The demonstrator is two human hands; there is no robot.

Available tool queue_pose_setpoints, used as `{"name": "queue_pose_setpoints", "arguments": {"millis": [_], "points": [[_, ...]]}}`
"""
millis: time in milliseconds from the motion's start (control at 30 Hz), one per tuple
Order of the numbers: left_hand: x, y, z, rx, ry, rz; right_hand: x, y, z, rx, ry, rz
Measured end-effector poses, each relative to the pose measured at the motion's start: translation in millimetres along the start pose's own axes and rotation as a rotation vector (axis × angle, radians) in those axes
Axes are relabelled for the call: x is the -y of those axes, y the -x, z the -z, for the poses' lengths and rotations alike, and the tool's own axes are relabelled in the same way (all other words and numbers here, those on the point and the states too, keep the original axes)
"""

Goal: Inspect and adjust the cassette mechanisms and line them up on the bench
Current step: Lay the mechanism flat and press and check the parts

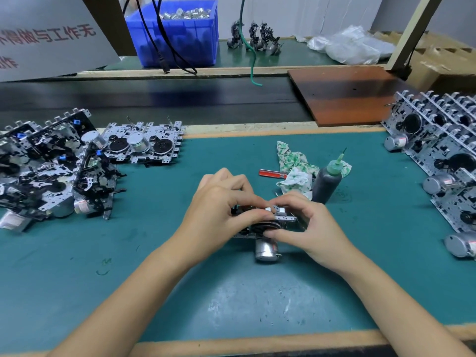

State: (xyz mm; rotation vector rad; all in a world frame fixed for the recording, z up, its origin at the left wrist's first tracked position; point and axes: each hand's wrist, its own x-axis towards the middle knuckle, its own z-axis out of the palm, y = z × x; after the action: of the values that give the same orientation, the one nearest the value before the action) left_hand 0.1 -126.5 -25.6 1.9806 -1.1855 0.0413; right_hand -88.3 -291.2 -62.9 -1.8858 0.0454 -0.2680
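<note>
Left hand: the left hand comes in from the lower left, fingers curled over the top of the mechanism, thumb and fingertips pinching its upper edge.
Right hand: the right hand comes in from the lower right, fingers curled round the right end of the mechanism, forefinger bent onto its metal top, thumb pressed against its front.
Mechanism: held between both hands at the middle of the mat, low over it; whether it touches the mat I cannot tell. Its silver motor points toward the person below the hands.
Pile: a heap of mechanisms lies jumbled at the left of the mat, with one flat mechanism just beside it at the far edge.
Row: at the right edge mechanisms stand lined up, leaning one against the next, motors facing inward.
Bottle: a dark bottle with a green nozzle stands just beyond the right hand.
Rag: a white and green rag lies crumpled beside the bottle.
Screwdriver: a red-handled screwdriver lies partly under the rag.
Far side: a blue bin of metal parts, a brown board, three upright mechanisms and plastic bags.
</note>
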Motion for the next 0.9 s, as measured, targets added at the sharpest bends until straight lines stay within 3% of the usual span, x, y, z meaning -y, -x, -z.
{"name": "queue_pose_setpoints", "arguments": {"millis": [133,267,367,500,633,733,900], "points": [[0.8,-0.6,-0.4,-0.005,0.004,0.006,3.7,3.4,1.9,0.033,0.14,0.024],[1.0,-0.2,0.1,-0.001,-0.004,0.005,-0.5,13.7,7.6,-0.165,0.646,0.148],[0.1,-0.1,-0.3,-0.005,0.0,0.007,-4.1,18.8,5.9,-0.205,0.807,0.231],[0.9,-0.3,0.0,-0.003,0.011,0.008,-6.3,19.9,7.5,-0.208,0.8,0.224],[-0.3,-0.2,-0.5,-0.004,0.013,0.014,-0.7,17.3,7.7,-0.219,0.961,0.282],[0.7,0.0,-0.2,-0.003,0.009,0.013,9.9,15.2,9.4,-0.153,0.981,0.208],[-0.6,0.5,0.2,0.013,0.005,0.023,30.0,14.8,19.0,0.016,0.616,0.084]]}}
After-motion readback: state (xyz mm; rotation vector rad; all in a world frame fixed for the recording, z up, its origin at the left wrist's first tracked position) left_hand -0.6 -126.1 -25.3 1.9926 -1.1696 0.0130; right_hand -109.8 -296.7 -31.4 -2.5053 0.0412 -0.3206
